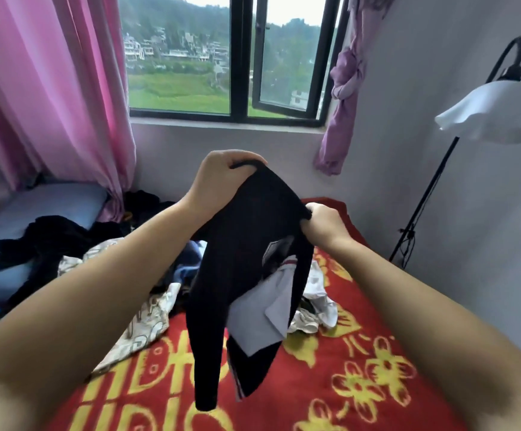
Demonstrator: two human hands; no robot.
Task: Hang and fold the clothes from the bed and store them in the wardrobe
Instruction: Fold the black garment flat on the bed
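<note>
I hold a dark navy garment [246, 244] up over the bed, a white collar or lining showing at its lower right. My left hand [221, 181] grips its top edge, fingers curled over the cloth. Lower and to the right, my right hand [322, 223] pinches another edge of it. One sleeve hangs down toward the red blanket [361, 384]. Behind the garment lies a pile of clothes [134, 309]: cream printed fabric, black pieces and white cloth.
The bed fills the lower view, a blue pillow [50, 206] at its left head end. A window [231, 57] with pink curtains [50, 88] is ahead. A floor lamp [486, 116] stands at the right by the grey wall. No wardrobe is in view.
</note>
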